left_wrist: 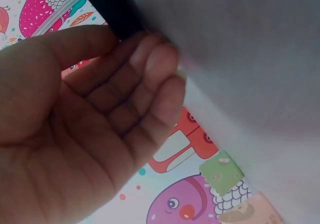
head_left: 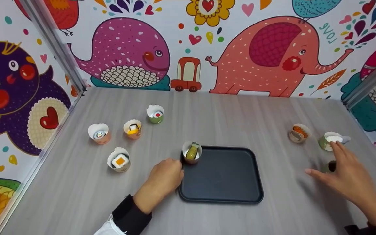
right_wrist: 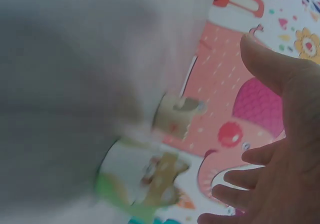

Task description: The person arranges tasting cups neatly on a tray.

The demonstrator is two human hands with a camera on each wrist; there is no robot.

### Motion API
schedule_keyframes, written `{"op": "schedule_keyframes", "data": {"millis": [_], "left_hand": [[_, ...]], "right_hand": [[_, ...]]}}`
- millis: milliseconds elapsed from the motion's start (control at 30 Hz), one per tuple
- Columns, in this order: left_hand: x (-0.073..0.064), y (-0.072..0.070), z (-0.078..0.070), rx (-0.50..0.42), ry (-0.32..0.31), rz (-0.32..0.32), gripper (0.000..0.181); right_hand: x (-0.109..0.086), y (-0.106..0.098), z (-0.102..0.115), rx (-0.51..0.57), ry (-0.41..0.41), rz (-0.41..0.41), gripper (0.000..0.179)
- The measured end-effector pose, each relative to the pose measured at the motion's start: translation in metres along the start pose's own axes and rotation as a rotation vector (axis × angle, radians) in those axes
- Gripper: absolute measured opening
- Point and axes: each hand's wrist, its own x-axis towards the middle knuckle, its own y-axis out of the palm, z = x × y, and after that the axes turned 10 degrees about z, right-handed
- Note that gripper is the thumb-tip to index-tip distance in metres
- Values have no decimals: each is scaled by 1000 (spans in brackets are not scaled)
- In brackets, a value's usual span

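Note:
My left hand point(head_left: 162, 175) grips the left rim of a dark rectangular tray point(head_left: 222, 182). In the left wrist view, thumb and curled fingers pinch the tray's edge point(left_wrist: 112, 9). A paper baking cup point(head_left: 192, 152) with a green-yellow toy food piece stands in the tray's upper left corner. Over the table's right side, my right hand point(head_left: 351, 178) is held with thumb and fingers spread, holding nothing. Beneath it is a cup with a dark piece point(head_left: 331, 165), mostly hidden by the hand. Just beyond the fingertips stands a green cup point(head_left: 324, 142) with something white inside.
Another paper cup point(head_left: 299, 133) with an orange piece stands right of the tray. On the left are several cups with sushi-like pieces, among them a green cup point(head_left: 155, 115) and a front cup point(head_left: 119, 160). Cartoon-printed panels point(head_left: 188, 42) wall the table's back and sides.

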Motion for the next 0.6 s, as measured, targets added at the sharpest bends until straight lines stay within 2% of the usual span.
{"op": "schedule_keyframes", "data": {"millis": [167,400,600], "left_hand": [[0,0,1,0,-3,-1,18],[0,1,1,3,0,-1,17],[0,2,1,18,21,-37,20]], "right_hand": [[1,2,-24,40,43,30,129],[2,0,-48,69,130,189,131],[2,0,-53,118,209,290,132]]}}
